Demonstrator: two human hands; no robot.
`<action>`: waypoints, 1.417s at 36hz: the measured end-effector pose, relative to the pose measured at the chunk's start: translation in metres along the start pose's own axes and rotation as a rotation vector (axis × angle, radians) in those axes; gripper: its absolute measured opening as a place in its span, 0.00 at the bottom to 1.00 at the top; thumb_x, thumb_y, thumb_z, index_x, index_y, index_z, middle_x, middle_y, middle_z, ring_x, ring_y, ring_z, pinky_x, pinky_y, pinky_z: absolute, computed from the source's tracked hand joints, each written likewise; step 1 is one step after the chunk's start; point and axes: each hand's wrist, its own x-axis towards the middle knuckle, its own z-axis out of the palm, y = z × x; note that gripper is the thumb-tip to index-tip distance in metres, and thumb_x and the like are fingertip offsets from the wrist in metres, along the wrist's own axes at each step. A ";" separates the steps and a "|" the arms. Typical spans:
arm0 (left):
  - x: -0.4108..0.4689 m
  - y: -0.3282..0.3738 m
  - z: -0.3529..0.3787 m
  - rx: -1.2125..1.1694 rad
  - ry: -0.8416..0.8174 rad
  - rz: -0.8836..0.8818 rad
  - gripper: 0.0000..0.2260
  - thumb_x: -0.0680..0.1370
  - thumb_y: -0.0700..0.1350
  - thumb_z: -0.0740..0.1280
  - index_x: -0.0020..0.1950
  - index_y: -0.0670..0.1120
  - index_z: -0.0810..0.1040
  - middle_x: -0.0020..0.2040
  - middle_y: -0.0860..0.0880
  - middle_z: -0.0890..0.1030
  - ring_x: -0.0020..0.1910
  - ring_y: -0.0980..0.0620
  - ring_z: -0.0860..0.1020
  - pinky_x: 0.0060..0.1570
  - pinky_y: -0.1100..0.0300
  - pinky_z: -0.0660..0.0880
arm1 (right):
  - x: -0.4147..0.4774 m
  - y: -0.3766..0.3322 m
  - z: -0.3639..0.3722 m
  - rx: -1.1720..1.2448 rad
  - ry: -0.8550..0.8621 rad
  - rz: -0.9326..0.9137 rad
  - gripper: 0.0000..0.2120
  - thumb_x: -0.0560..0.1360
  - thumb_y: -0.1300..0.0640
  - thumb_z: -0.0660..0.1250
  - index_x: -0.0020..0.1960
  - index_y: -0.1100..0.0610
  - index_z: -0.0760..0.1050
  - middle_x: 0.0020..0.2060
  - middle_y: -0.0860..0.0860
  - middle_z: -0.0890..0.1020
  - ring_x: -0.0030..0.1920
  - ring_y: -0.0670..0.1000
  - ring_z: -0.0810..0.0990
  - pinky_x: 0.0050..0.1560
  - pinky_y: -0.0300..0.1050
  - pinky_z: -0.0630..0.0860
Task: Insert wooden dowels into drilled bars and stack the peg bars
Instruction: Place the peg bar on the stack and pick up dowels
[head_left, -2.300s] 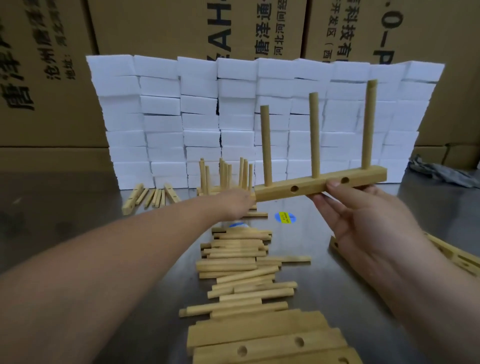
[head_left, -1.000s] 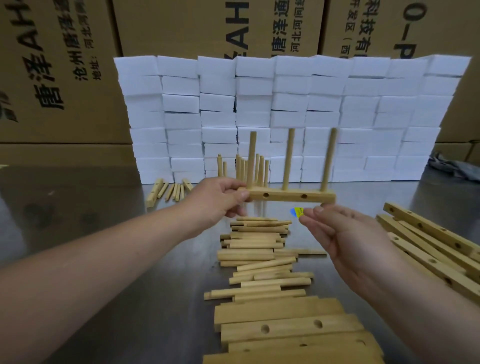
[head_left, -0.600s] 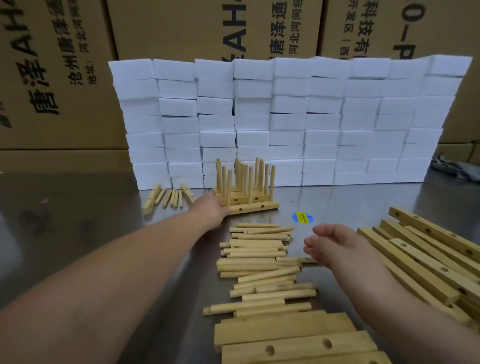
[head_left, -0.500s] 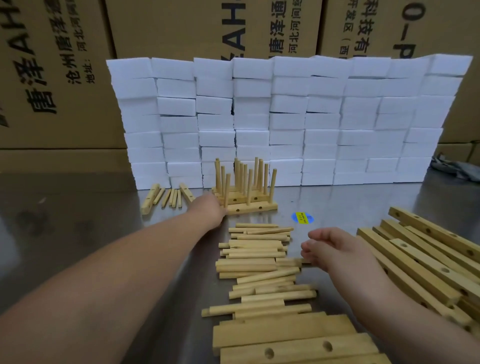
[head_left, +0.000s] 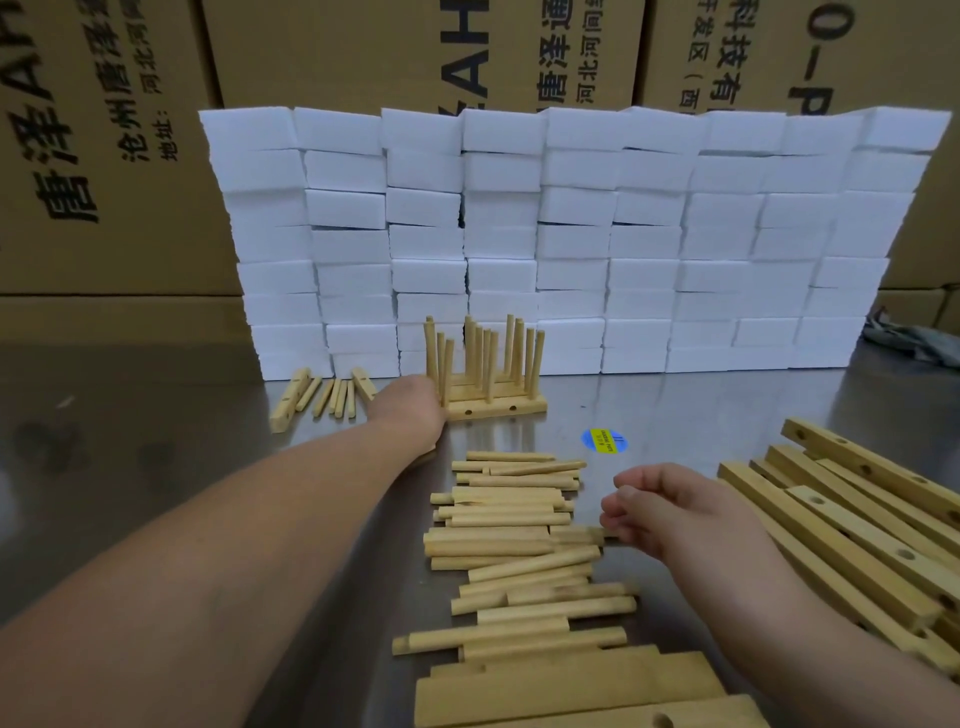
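Steel table (head_left: 156, 415): left hand (head_left: 410, 410) at peg bar (head_left: 498, 410) end, grip unclear; right hand (head_left: 670, 509) slack above dowels (head_left: 509, 540)

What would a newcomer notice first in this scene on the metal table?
First the wall of white blocks across the back. Before it stands a cluster of peg bars, the left hand at its left end. Loose dowels lie in the middle, beside the right hand.
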 end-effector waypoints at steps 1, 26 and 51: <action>0.001 0.000 0.001 0.002 0.006 -0.003 0.08 0.77 0.49 0.63 0.44 0.45 0.77 0.39 0.47 0.76 0.39 0.49 0.74 0.35 0.57 0.68 | 0.000 0.000 0.000 0.001 0.000 0.001 0.05 0.74 0.63 0.66 0.43 0.55 0.78 0.32 0.47 0.84 0.36 0.45 0.82 0.38 0.36 0.75; 0.010 0.010 0.000 0.012 -0.024 -0.003 0.04 0.76 0.39 0.60 0.43 0.43 0.73 0.38 0.47 0.73 0.37 0.50 0.72 0.34 0.58 0.67 | -0.004 -0.001 0.004 0.031 -0.033 0.009 0.07 0.75 0.63 0.64 0.42 0.55 0.79 0.33 0.49 0.84 0.35 0.46 0.82 0.39 0.39 0.77; -0.114 -0.022 -0.037 -0.135 -0.133 -0.058 0.20 0.78 0.45 0.57 0.70 0.54 0.66 0.66 0.46 0.72 0.59 0.45 0.73 0.59 0.49 0.71 | -0.022 -0.045 -0.011 -1.063 -0.138 -0.332 0.15 0.78 0.47 0.55 0.64 0.43 0.70 0.58 0.41 0.76 0.54 0.45 0.75 0.46 0.40 0.66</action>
